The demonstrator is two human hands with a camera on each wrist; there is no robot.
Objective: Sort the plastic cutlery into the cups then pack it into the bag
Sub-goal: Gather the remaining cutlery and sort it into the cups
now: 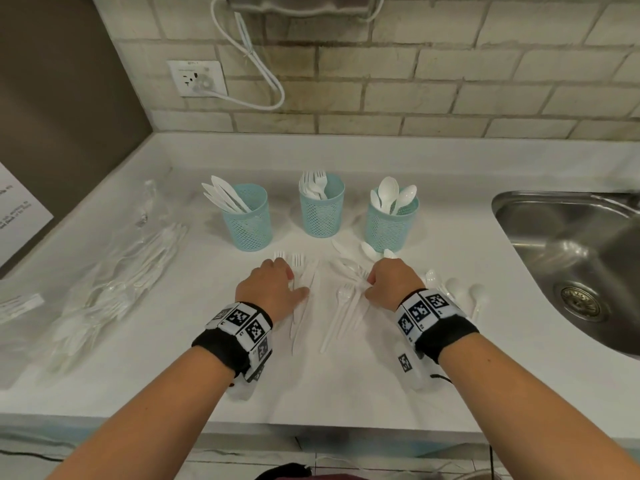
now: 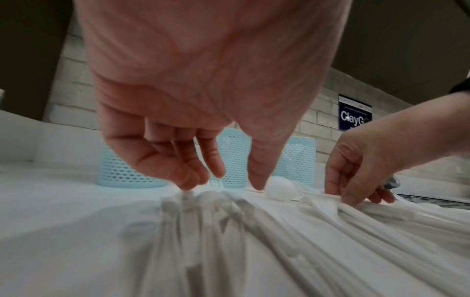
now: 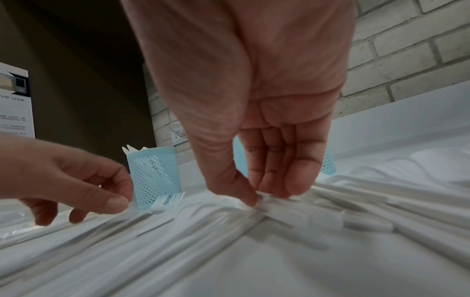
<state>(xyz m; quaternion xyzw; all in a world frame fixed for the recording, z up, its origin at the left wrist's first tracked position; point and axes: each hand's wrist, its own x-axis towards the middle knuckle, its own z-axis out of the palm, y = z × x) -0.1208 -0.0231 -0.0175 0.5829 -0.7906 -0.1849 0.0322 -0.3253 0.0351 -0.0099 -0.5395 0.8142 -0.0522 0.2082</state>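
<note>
Three blue mesh cups stand in a row: the left cup (image 1: pixel 246 220) has knives, the middle cup (image 1: pixel 321 209) forks, the right cup (image 1: pixel 391 223) spoons. Loose white cutlery (image 1: pixel 341 306) lies in front of them. My left hand (image 1: pixel 294 285) is down on the forks (image 1: pixel 297 260) at the left of the pile. Its curled fingers and thumb close around a fork's handle (image 2: pixel 188 193). My right hand (image 3: pixel 262 198) pinches a white piece of cutlery between thumb and fingertips at the right of the pile; I cannot tell which kind. A clear plastic bag (image 1: pixel 114 271) lies at the left.
A steel sink (image 1: pixel 575 258) is set into the counter at the right. Loose spoons (image 1: pixel 457 289) lie between my right wrist and the sink. The brick wall carries a socket (image 1: pixel 197 77) and a hanging white cable (image 1: pixel 263 71). A small packet (image 1: pixel 19 306) lies at the far left.
</note>
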